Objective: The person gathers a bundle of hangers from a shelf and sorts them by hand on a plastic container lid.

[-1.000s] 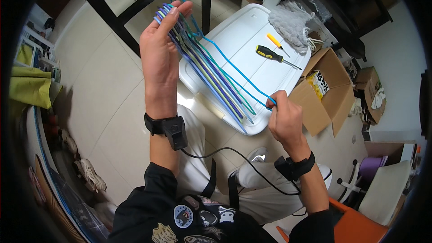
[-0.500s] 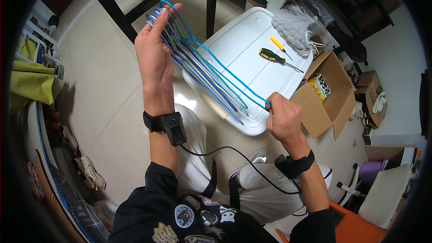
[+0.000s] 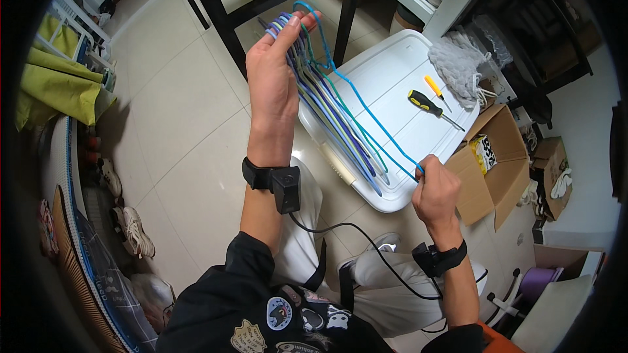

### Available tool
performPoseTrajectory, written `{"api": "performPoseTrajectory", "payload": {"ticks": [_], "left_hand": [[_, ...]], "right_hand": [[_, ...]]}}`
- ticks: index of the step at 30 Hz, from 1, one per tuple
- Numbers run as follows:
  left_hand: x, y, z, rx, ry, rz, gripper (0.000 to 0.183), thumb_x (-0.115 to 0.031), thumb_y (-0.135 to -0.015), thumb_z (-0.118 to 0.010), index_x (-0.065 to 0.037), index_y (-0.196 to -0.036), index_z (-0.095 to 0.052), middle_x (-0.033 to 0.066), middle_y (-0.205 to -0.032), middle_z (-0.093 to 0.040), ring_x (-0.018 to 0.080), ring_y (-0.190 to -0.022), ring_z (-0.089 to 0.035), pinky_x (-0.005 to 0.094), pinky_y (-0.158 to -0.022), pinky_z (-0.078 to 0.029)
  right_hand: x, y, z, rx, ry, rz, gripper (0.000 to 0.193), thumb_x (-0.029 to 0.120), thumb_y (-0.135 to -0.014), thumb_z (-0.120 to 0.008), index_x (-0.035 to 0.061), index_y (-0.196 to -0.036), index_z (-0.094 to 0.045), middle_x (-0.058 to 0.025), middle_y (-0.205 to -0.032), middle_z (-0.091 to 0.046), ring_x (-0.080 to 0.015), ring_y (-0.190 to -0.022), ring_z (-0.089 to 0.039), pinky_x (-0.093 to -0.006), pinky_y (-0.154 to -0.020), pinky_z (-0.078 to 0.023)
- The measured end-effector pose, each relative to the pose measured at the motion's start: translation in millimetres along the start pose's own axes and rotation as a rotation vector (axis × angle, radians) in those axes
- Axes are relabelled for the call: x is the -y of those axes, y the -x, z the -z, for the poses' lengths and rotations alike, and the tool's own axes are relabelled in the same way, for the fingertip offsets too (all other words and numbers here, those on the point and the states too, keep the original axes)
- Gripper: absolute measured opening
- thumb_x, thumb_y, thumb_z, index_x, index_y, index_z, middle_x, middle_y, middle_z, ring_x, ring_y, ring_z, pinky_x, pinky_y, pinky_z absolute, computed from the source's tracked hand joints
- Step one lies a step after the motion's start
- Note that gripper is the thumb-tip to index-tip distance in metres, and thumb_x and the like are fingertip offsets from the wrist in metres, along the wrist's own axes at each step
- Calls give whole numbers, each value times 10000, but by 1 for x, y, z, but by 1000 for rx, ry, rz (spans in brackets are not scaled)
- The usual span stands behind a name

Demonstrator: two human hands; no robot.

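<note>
A bunch of thin clothes hangers [image 3: 335, 114] in blue, purple and green hangs by its hooks from my left hand [image 3: 275, 75], whose fingers curl around the hooks. The outermost one, a bright blue hanger [image 3: 369, 110], stands a little apart from the others. Its far corner is pinched in my right hand [image 3: 437, 191], closed in a fist. Below and behind the hangers is a white plastic lid of a storage box [image 3: 386, 68]. On it lie a black-and-yellow screwdriver [image 3: 428, 104] and a smaller orange-handled screwdriver [image 3: 434, 87].
A grey knitted piece [image 3: 458, 68] rests at the lid's far right corner. An open cardboard box [image 3: 494, 170] stands to the right. Close beyond my left hand is a black chair frame [image 3: 288, 1]. Shoes [image 3: 136, 232] line the left side. A cable [image 3: 366, 238] joins my wrist straps.
The view has shifted, so my hands, the hangers and the lid all appear farther right and slightly lower. Both hands keep their hold on the hangers.
</note>
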State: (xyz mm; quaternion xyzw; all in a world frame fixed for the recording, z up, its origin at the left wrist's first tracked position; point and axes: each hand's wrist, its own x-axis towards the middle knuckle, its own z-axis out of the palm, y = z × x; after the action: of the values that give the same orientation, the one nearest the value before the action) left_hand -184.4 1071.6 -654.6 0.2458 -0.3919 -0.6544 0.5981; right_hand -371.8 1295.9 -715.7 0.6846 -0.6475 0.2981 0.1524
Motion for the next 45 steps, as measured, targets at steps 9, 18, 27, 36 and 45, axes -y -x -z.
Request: {"api": "performPoseTrajectory", "payload": {"ticks": [9, 18, 27, 36, 45], "left_hand": [[-3, 0, -4, 38, -56, 19, 322, -211, -953, -584, 62, -1123, -607, 168, -1102, -680, 185, -1048, -641, 275, -911, -488], [0, 1, -2, 45, -132, 54, 280, -216, -907, -665, 14, -1063, -629, 104, -946, -701, 140, -899, -651, 274, -782, -511], [14, 17, -28, 96, -84, 81, 220, -195, -909, -655, 10, -986, -675, 111, -950, -713, 124, -897, -634, 272, -873, -463], [25, 31, -46, 171, -39, 163, 225, -187, -920, -634, 24, -992, -662, 129, -979, -710, 146, -936, -628, 291, -890, -463], [29, 44, -60, 202, -52, 157, 233, -187, -924, -635, 29, -1010, -638, 130, -970, -707, 146, -934, -628, 286, -886, -464]], "right_hand": [[-7, -2, -7, 98, -43, 81, 228, -126, -597, -477, 12, -777, -448, -128, -665, -448, -310, -590, -492, -386, -516, -406], [10, -13, -13, 437, -35, 30, 135, 91, -842, -599, 19, -917, -514, -127, -832, -472, -280, -757, -483, -387, -666, -412], [14, -18, -10, 468, -145, -85, 407, 238, -885, -627, -25, -1181, -536, -141, -963, -530, -290, -862, -497, -373, -750, -422], [9, -17, -3, 474, -149, -136, 394, 223, -907, -603, -20, -1208, -530, -150, -972, -533, -298, -871, -508, -384, -770, -433], [11, -24, 10, 544, -474, -371, 500, 272, -941, -562, -63, -1296, -453, -222, -1103, -542, -370, -1000, -536, -404, -896, -435]]}}
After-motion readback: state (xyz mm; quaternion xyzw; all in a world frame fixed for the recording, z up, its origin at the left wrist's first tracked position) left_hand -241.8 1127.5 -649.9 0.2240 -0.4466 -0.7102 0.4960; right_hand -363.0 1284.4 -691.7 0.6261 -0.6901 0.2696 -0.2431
